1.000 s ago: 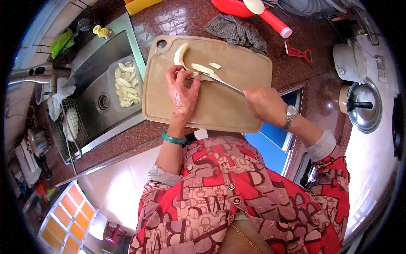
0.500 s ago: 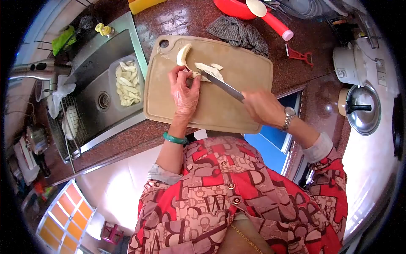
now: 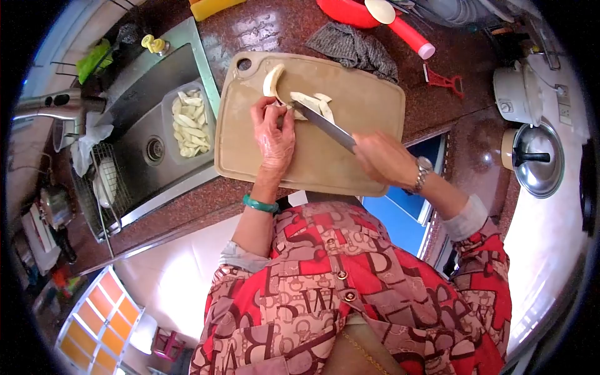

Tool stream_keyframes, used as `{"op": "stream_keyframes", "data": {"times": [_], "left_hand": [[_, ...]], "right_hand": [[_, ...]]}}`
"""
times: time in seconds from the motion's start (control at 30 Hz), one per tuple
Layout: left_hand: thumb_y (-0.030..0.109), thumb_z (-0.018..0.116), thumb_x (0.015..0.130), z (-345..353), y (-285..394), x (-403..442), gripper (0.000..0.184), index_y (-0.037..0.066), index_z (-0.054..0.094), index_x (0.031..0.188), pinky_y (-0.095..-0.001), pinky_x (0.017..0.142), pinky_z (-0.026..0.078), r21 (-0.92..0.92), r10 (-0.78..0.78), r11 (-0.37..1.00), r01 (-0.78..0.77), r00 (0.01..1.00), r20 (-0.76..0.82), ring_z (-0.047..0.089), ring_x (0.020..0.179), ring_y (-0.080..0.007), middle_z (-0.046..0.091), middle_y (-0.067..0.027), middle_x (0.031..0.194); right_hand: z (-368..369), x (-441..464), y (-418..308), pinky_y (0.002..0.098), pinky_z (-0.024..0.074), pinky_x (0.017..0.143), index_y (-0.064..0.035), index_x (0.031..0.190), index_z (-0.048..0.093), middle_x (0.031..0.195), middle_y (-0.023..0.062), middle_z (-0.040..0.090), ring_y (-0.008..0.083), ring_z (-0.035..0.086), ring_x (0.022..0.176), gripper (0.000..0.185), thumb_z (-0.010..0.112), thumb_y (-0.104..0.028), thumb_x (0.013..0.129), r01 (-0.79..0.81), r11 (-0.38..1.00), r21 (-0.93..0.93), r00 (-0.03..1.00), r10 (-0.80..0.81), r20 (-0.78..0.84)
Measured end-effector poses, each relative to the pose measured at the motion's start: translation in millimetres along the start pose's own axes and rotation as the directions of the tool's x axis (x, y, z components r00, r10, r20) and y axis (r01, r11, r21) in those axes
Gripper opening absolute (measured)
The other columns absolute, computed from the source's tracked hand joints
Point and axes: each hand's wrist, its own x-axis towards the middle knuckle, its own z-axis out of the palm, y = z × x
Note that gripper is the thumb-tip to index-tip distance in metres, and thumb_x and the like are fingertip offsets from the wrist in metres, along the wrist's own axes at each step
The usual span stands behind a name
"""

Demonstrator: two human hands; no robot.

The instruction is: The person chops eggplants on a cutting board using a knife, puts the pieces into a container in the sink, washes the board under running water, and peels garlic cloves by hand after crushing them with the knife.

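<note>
At L, I see in the grey steel sink (image 3: 134,125) a clear rectangular plastic container (image 3: 167,119), well filled w/ long pale cut slices (image 3: 190,122); I judge that a good part of the cutting is done. On the tan rectangular cutting board (image 3: 337,162) it is not yet finished: one curved pale length (image 3: 272,81) lies uncut, its lower end near the fingertips of the L hand (image 3: 275,137); touching or not, I can't tell. This hand reaches up from below, fingers narrow, pinching a small pale piece (image 3: 299,115), partly hidden. Over this pc. the long grey metal knife blade (image 3: 325,127) points up-left. Just beside are some loose pale slices (image 3: 306,100), cut but not in the container. The R hand (image 3: 382,155) is closed around the knife handle, itself hidden; palm down, forearm slanting in from lower R.
</note>
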Motion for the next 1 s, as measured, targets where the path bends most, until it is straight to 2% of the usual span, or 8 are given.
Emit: {"op": "stream_keyframes", "data": {"times": [0.07, 0.13, 0.33, 0.47, 0.57, 0.73, 0.9, 1.0], "left_hand": [[-0.003, 0.064, 0.075, -2, 3, 0, 0.013, 0.002, 0.055, 0.083, -0.0278, 0.056, 0.050, -0.017, -0.046, 0.999, 0.046, 0.999, 0.018, 0.056, 0.079, -0.0214, 0.049, -0.0129, 0.104], [-0.002, 0.064, 0.075, -2, 3, 1, 0.013, 0.002, 0.055, 0.083, -0.0282, 0.057, 0.050, -0.031, -0.087, 0.996, 0.088, 0.996, 0.034, 0.056, 0.080, -0.0219, 0.049, -0.0131, 0.104], [-0.002, 0.062, 0.077, -3, -5, 0, 0.010, 0.001, 0.054, 0.083, -0.0294, 0.060, 0.049, 0.001, 0.019, 1.000, -0.019, 1.000, 0.007, 0.055, 0.076, -0.0224, 0.049, -0.0144, 0.103], [-0.003, 0.061, 0.078, -2, -4, 0, 0.009, 0.001, 0.054, 0.083, -0.0288, 0.059, 0.049, 0.015, -0.004, 1.000, 0.003, 1.000, 0.016, 0.055, 0.075, -0.0217, 0.049, -0.0146, 0.102], [-0.003, 0.061, 0.078, -3, -4, 0, 0.009, 0.001, 0.054, 0.083, -0.0286, 0.059, 0.049, 0.005, -0.013, 1.000, 0.013, 1.000, 0.020, 0.055, 0.075, -0.0214, 0.049, -0.0144, 0.102], [-0.003, 0.061, 0.078, -5, -2, 1, 0.009, 0.001, 0.054, 0.082, -0.0283, 0.059, 0.049, 0.002, -0.050, 0.999, 0.050, 0.999, 0.019, 0.055, 0.075, -0.0209, 0.049, -0.0138, 0.103], [-0.003, 0.062, 0.077, -5, 0, 1, 0.009, 0.001, 0.054, 0.081, -0.0287, 0.059, 0.050, 0.025, 0.033, 0.999, -0.033, 0.999, -0.016, 0.056, 0.073, -0.0214, 0.049, -0.0139, 0.103], [-0.004, 0.061, 0.077, -6, 1, 1, 0.010, 0.001, 0.054, 0.081, -0.0289, 0.059, 0.050, -0.017, -0.019, 1.000, 0.019, 1.000, 0.008, 0.056, 0.073, -0.0215, 0.049, -0.0140, 0.103]], "right_hand": [[-1, -3, -6, 0.0491, 0.0440, 0.060, -0.0006, 0.080, 0.052, 0.069, 0.0224, 0.057, 0.0410, 0.056, 0.066, 0.015, 0.046, -0.015, 0.084, -0.035, 0.999, 0.007, 0.999, 0.034, 0.032], [4, 4, -13, 0.0493, 0.0441, 0.062, -0.0003, 0.081, 0.051, 0.069, 0.0230, 0.057, 0.0415, 0.056, 0.069, 0.016, 0.046, -0.015, 0.083, -0.214, 0.977, 0.016, 0.959, 0.207, 0.193], [28, 30, -18, 0.0483, 0.0459, 0.059, 0.0026, 0.079, 0.053, 0.069, 0.0234, 0.059, 0.0403, 0.059, 0.066, 0.014, 0.047, -0.009, 0.076, -0.293, 0.942, 0.160, 0.956, 0.289, 0.052], [14, 12, -14, 0.0496, 0.0440, 0.065, 0.0018, 0.082, 0.050, 0.071, 0.0259, 0.056, 0.0426, 0.056, 0.070, 0.019, 0.045, -0.016, 0.084, -0.215, 0.963, 0.164, 0.976, 0.217, 0.007], [6, 1, -20, 0.0491, 0.0436, 0.064, 0.0026, 0.082, 0.051, 0.069, 0.0266, 0.055, 0.0431, 0.056, 0.070, 0.018, 0.046, -0.015, 0.084, -0.202, 0.968, 0.148, 0.972, 0.179, 0.155], [17, 4, -19, 0.0483, 0.0459, 0.061, 0.0032, 0.075, 0.049, 0.063, 0.0246, 0.054, 0.0418, 0.057, 0.065, 0.017, 0.047, -0.013, 0.081, -0.107, 0.959, 0.264, 0.994, 0.108, 0.011], [12, 2, -26, 0.0487, 0.0456, 0.061, 0.0032, 0.075, 0.048, 0.064, 0.0251, 0.054, 0.0425, 0.056, 0.066, 0.015, 0.046, -0.011, 0.080, -0.142, 0.943, 0.300, 0.989, 0.144, 0.016], [12, 3, -27, 0.0489, 0.0437, 0.061, 0.0033, 0.078, 0.049, 0.066, 0.0254, 0.054, 0.0432, 0.055, 0.067, 0.016, 0.046, -0.012, 0.082, -0.161, 0.942, 0.295, 0.987, 0.153, 0.048]]}}
